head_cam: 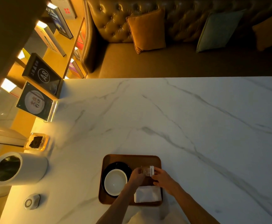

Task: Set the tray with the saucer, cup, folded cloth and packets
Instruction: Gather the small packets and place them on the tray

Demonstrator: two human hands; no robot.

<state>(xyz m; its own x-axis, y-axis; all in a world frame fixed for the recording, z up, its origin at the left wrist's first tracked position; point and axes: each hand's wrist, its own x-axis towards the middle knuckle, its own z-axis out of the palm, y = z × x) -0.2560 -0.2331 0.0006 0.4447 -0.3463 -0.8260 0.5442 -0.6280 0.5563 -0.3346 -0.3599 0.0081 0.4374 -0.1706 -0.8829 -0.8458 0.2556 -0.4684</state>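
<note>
Head view: hands (138,175) (164,180) perhaps hiding packets (147,170).

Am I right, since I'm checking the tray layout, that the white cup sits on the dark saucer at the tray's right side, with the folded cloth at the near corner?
Not quite. The head view shows the cup on the saucer at the left side of the tray, not the right. The folded cloth does lie at the near right corner.

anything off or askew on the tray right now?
Nothing stands out. On the wooden tray, the white cup sits on the dark saucer, a bit toward its near side. The folded cloth lies flat at the near right corner. Both hands, left hand and right hand, hold the packets above the tray.
</note>
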